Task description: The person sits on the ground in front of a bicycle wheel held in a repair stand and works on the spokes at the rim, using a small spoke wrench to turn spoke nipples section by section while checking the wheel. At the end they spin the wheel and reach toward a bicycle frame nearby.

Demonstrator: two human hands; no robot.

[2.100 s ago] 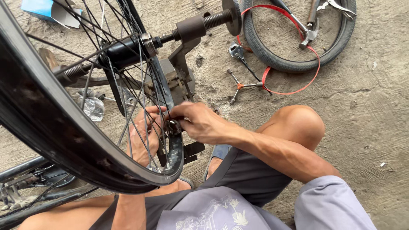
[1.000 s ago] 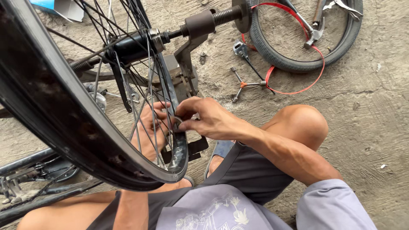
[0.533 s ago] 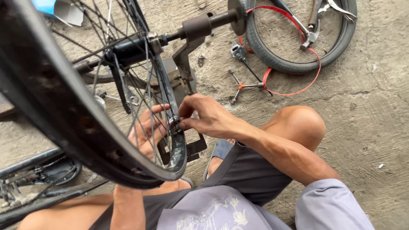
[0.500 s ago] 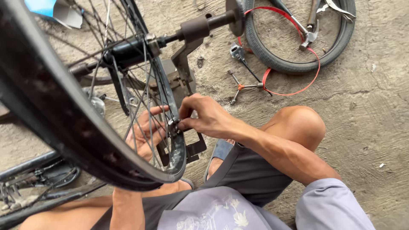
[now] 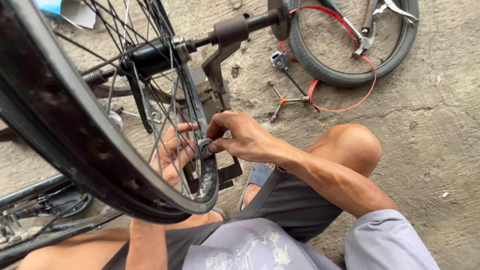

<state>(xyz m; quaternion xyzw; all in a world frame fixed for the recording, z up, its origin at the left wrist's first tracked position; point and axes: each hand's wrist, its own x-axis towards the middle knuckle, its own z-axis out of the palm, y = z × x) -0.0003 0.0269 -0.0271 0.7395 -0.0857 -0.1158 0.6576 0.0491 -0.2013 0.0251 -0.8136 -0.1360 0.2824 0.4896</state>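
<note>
A black spoked bicycle wheel (image 5: 75, 145) stands on a metal truing stand (image 5: 217, 85), its hub (image 5: 150, 55) on a threaded axle. My right hand (image 5: 240, 137) pinches a small round metal spoke tool (image 5: 204, 148) against the near rim. Behind the spokes, my left hand (image 5: 172, 150) rests with fingers spread by the rim, touching the spokes close to the tool. I am squatting, my right knee raised next to the stand.
A loose black tyre (image 5: 350, 45) lies on the concrete floor (image 5: 440, 130) at the upper right, with a red rim strip (image 5: 345, 95), pliers and a hammer inside it. A three-way wrench (image 5: 285, 100) lies near it. A bicycle frame part (image 5: 35, 220) sits lower left.
The wheel has turned a little on the stand. My right hand stayed on the tool at the rim, shifting slightly; my left hand kept its place behind the spokes.
</note>
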